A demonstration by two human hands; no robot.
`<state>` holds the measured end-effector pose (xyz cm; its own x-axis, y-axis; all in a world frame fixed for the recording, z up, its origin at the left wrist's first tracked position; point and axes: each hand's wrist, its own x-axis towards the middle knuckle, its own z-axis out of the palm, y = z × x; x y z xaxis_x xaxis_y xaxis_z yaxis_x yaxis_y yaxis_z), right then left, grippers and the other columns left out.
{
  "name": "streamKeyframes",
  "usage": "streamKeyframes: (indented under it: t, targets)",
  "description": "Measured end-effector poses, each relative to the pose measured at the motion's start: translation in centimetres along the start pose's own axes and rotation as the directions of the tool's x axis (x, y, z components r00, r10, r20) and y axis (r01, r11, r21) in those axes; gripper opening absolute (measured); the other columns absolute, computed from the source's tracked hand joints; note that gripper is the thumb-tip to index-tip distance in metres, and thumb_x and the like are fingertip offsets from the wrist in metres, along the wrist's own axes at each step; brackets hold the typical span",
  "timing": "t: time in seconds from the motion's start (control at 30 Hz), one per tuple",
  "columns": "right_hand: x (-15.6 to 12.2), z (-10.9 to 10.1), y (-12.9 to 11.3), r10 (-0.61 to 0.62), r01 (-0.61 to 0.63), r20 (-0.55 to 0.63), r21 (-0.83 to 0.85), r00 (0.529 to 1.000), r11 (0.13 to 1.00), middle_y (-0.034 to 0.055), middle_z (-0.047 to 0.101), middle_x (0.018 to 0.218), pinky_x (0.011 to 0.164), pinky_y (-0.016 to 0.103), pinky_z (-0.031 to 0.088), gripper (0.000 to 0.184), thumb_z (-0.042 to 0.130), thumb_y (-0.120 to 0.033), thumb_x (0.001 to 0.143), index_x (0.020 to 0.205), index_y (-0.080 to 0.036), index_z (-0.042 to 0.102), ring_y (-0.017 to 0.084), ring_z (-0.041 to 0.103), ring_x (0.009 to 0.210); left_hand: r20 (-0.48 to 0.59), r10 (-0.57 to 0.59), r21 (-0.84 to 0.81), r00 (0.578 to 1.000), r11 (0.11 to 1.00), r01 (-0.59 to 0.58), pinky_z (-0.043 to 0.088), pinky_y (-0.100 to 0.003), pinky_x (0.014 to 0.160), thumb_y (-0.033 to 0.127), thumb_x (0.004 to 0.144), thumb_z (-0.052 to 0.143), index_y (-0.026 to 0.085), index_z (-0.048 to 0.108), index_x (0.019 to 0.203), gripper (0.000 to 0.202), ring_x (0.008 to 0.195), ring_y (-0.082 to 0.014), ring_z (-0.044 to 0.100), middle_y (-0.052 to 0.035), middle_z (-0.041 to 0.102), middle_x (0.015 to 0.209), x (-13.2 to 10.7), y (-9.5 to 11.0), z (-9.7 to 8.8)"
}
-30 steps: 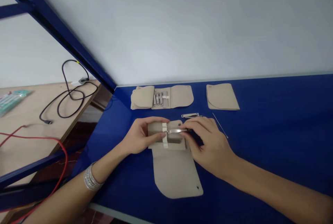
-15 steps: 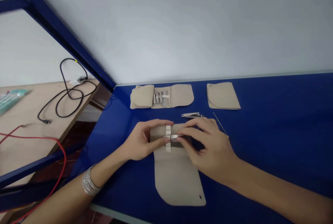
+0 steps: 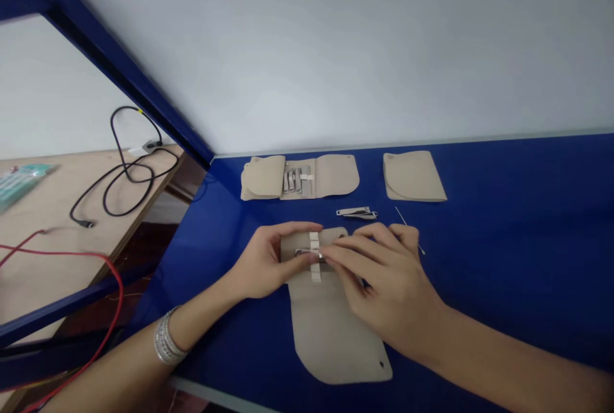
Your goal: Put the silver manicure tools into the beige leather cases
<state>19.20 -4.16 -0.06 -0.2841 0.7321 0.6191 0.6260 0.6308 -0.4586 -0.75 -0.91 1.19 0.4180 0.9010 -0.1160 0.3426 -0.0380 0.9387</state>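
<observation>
A beige manicure case [image 3: 338,336] lies unfolded before me, its long flap toward me. My left hand [image 3: 261,264] grips its left part, fingers along the far edge and thumb beside the white elastic strap [image 3: 315,274]. Between the thumb and fingertips of my right hand [image 3: 386,275] is one end of a small silver nail clipper [image 3: 302,252]. The clipper passes under the strap, its other end showing to the left; my right fingers partly cover it. Just beyond the case lie more nail clippers [image 3: 355,212], and a thin metal stick [image 3: 400,215] rests behind my right hand.
Farther back, an open beige case [image 3: 336,175] holds several metal tools under a strap. A folded case [image 3: 415,176] lies to its right on the blue table [image 3: 518,240]. At left, a wooden table [image 3: 43,208] bears a black cable [image 3: 127,173] and red cable [image 3: 112,266].
The nail clipper has slid left under the strap, and my right fingertips have followed it toward the strap. The case's near flap has shifted slightly right.
</observation>
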Motion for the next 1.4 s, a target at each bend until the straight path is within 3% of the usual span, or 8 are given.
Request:
streamKeyframes:
  t: [0.23,0.37,0.43,0.6,0.67,0.97,1.2,1.4]
  targets:
    - [0.3,0.2,0.1,-0.033,0.035,-0.028,0.071,0.999,0.997,-0.0066,0.076,0.082,0.075,0.037,0.031,0.017,0.066,-0.006,0.084,0.084,-0.023,0.069,0.014,0.061,0.076,0.042,-0.009,-0.039,0.999,0.999,0.011,0.050,-0.021,0.060,0.028,0.081,0.073,0.015,0.067,0.119,0.041,0.069,-0.0130,0.063,-0.0057,0.073,0.090,0.0,0.3,0.0]
    - [1.4,-0.6,1.2,-0.044,0.046,-0.036,0.065,0.998,0.997,-0.0024,0.076,0.086,0.076,0.036,0.035,0.005,0.068,-0.020,0.086,0.089,-0.023,0.071,0.015,0.063,0.077,0.040,-0.002,-0.089,0.999,0.996,0.006,0.054,-0.022,0.068,0.027,0.080,0.074,0.015,0.067,0.119,0.041,0.078,-0.0151,0.065,-0.0060,0.073,0.093,0.0,0.1,-0.3]
    - [2.2,-1.5,2.5,-0.027,0.027,-0.020,-0.012,0.999,1.000,0.0006,0.076,0.089,0.076,0.036,0.036,0.009,0.064,-0.017,0.087,0.087,-0.022,0.071,0.017,0.063,0.081,0.042,-0.005,-0.111,0.999,0.994,0.009,0.055,-0.024,0.072,0.027,0.080,0.074,0.016,0.066,0.120,0.042,0.081,-0.0163,0.066,-0.0069,0.073,0.096,0.0,-0.2,-0.4]
    - [3.8,-3.5,5.7,0.170,-0.091,0.287,-0.268,0.943,0.959,0.0028,0.073,0.088,0.080,0.041,0.037,0.014,0.063,-0.012,0.079,0.083,-0.021,0.072,0.024,0.063,0.085,0.060,-0.027,-0.094,0.998,0.995,0.032,0.055,-0.026,0.071,0.029,0.080,0.074,0.014,0.066,0.119,0.043,0.080,-0.0173,0.066,-0.0089,0.071,0.096,0.0,-0.5,-0.6]
    - [3.9,-3.8,6.3,0.191,-0.087,0.338,-0.301,0.921,0.950,0.0030,0.073,0.088,0.081,0.041,0.037,0.013,0.065,-0.014,0.076,0.083,-0.022,0.072,0.024,0.064,0.085,0.068,-0.032,-0.093,0.997,0.995,0.038,0.055,-0.026,0.071,0.030,0.080,0.074,0.014,0.066,0.120,0.043,0.079,-0.0174,0.066,-0.0089,0.071,0.095,0.0,-0.5,-0.6]
    - [3.6,-3.1,5.7,0.197,-0.078,0.359,-0.320,0.912,0.944,0.0032,0.073,0.090,0.082,0.041,0.037,0.011,0.062,-0.013,0.081,0.083,-0.019,0.071,0.023,0.065,0.085,0.065,-0.040,-0.084,0.997,0.995,0.045,0.055,-0.025,0.068,0.031,0.080,0.074,0.014,0.066,0.120,0.044,0.078,-0.0176,0.066,-0.0088,0.072,0.094,0.1,-0.4,-0.7]
    - [3.2,-2.6,6.3,0.113,0.003,0.315,-0.347,0.942,0.938,0.0060,0.072,0.085,0.079,0.039,0.038,0.015,0.055,-0.013,0.087,0.082,-0.017,0.068,0.022,0.064,0.081,0.031,-0.056,-0.033,0.998,0.998,0.057,0.055,-0.025,0.062,0.037,0.086,0.066,0.013,0.067,0.120,0.042,0.074,-0.0188,0.068,-0.0090,0.073,0.092,0.1,-0.3,-0.7]
    - [3.3,-3.8,3.9,0.072,-0.019,0.278,-0.189,0.958,0.982,0.0039,0.070,0.085,0.078,0.037,0.041,0.011,0.057,-0.013,0.085,0.083,-0.019,0.065,0.020,0.061,0.080,0.015,-0.038,-0.029,0.999,0.999,0.039,0.057,-0.026,0.069,0.037,0.086,0.067,0.014,0.068,0.118,0.040,0.084,-0.0216,0.069,-0.0102,0.074,0.100,0.2,-0.4,-0.5]
